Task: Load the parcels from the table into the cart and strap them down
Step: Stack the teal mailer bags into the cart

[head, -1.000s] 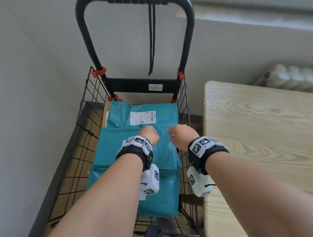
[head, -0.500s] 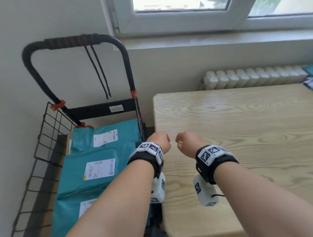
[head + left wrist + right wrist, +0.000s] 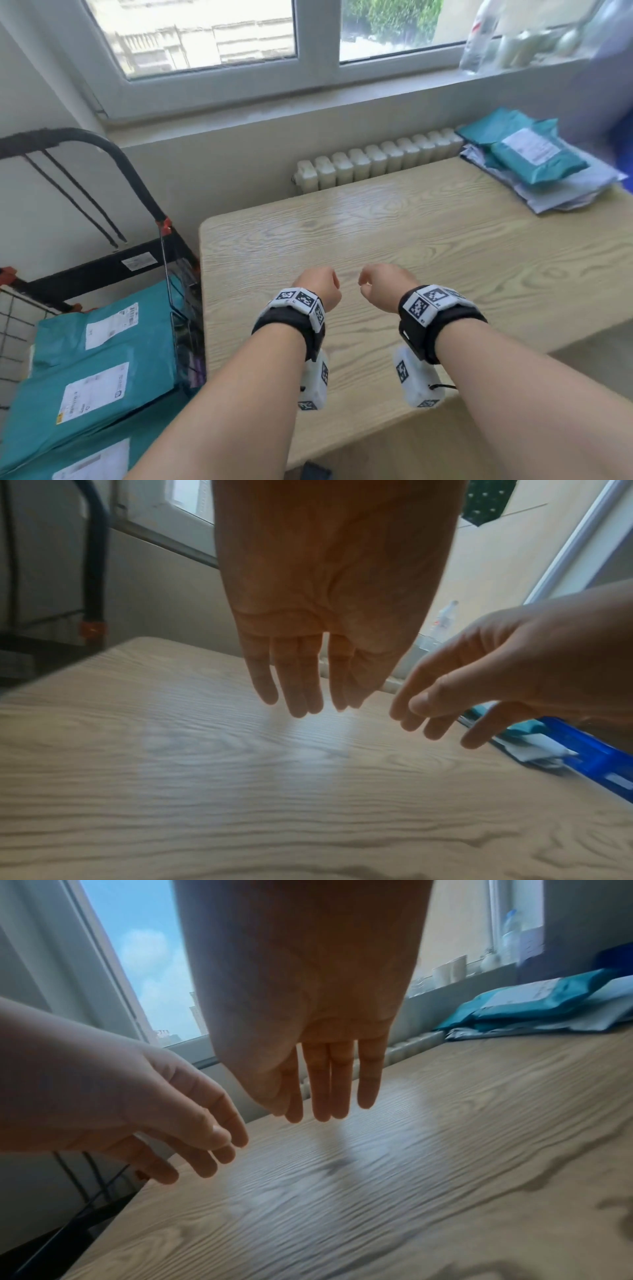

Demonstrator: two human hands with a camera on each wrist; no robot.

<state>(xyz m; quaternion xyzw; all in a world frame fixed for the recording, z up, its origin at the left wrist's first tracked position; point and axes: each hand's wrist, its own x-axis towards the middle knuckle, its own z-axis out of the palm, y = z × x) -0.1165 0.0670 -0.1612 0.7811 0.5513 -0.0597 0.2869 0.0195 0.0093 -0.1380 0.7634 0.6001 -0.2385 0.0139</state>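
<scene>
Teal parcels (image 3: pixel 99 363) with white labels lie stacked in the black wire cart (image 3: pixel 178 274) at the left, beside the table. More teal parcels (image 3: pixel 534 157) sit on grey mailers at the table's far right corner, also visible in the right wrist view as teal parcels (image 3: pixel 534 1001). My left hand (image 3: pixel 318 284) and right hand (image 3: pixel 380 286) hover side by side over the near middle of the wooden table (image 3: pixel 445 246). Both hands hold nothing. The wrist views show the left hand (image 3: pixel 301 669) and right hand (image 3: pixel 329 1074) with fingers straight and relaxed above the tabletop.
The cart's black handle (image 3: pixel 85 144) with two thin black straps (image 3: pixel 78 192) rises at the left against the wall. A white radiator (image 3: pixel 376 161) runs behind the table under the window sill, where bottles (image 3: pixel 479 37) stand. A blue object (image 3: pixel 582 753) lies at the table's right end.
My view and both hands have swung right, from over the parcels in the cart to over the table. The parcels at the table's far right corner have come into view.
</scene>
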